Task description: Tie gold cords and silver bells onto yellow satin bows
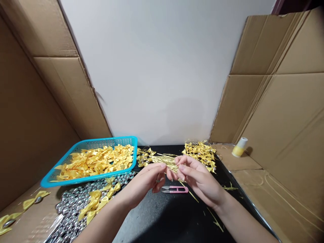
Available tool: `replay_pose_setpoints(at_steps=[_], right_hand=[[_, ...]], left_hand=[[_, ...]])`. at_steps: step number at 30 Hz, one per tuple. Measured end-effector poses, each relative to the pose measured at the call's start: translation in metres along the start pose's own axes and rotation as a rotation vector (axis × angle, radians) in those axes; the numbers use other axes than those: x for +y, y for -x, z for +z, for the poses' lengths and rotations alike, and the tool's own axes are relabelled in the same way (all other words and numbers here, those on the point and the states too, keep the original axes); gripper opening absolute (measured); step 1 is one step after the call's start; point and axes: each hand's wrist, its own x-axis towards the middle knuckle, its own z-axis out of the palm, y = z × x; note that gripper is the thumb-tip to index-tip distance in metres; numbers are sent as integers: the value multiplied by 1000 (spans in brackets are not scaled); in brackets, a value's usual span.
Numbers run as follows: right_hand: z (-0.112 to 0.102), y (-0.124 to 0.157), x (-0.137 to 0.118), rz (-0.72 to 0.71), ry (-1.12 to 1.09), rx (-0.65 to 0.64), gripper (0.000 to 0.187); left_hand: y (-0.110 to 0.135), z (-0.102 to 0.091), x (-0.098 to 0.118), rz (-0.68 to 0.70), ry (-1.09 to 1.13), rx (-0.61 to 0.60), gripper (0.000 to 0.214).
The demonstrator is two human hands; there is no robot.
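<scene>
Above the black table [157, 224], left hand [149, 179] and right hand [199, 182] are hovering nearly fingertip to fingertip

Over the gold strands [163, 159], both hands are facing each other, thumbs and forefingers curling into narrow pinches; whether anything fine is sitting between them, I cannot tell from where I'm standing. The strands are lying just beyond and beneath the fingertips, their length mostly running from side to side, neither hand seeming clearly nearer. On the near side, pink snips [177, 192] are lying crosswise too, blades pointing toward the left hand's fingers. Farther left, a blue basket [135, 152] is holding yellow bows [98, 158], while beaded bows [199, 152] are lying heaped beyond the right hand
</scene>
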Motion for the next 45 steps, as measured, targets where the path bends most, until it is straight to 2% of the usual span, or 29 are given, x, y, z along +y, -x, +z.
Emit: replay_pose_setpoints(at_steps=[4,11,16,18,23,28,30,32,35,37,39,40,41,43,45], right_hand=[[0,0,-1,-43,31,-7,28],[-7,0,-7,1,117,-160,26],[-10,1,-7,104,166,-119,30],[-9,1,-7,148,150,-95,33],[-8,-1,-14,193,91,68,44],[-14,-2,-23,226,13,82,45],[-19,-2,-28,221,1,94,44],[-23,-2,-32,205,25,103,43],[-25,0,-38,161,139,101,42],[-23,1,-38,158,205,83,42],[-20,1,-34,180,237,58,43],[-18,1,-31,189,249,45,42],[-16,1,-28,198,261,29,41],[-14,1,-22,211,286,-7,37],[-13,2,-17,215,304,-37,34]], left_hand=[[0,4,3,-3,46,-1,34],[-1,3,2,-76,139,-99,38],[0,3,-3,-98,14,-61,34],[1,5,-5,-42,-73,1,34],[0,8,-7,230,-438,186,37],[-3,1,-9,418,-705,241,40],[-4,-4,-8,454,-752,187,39],[-3,-8,-6,444,-782,66,38],[-1,-12,0,326,-781,-156,39],[0,-13,3,224,-760,-260,39],[1,-13,2,162,-740,-289,29],[0,-12,0,155,-724,-271,22],[0,-10,-3,163,-684,-240,24],[-1,-4,-10,191,-496,-198,45],[-3,6,-17,173,-195,-231,45]])
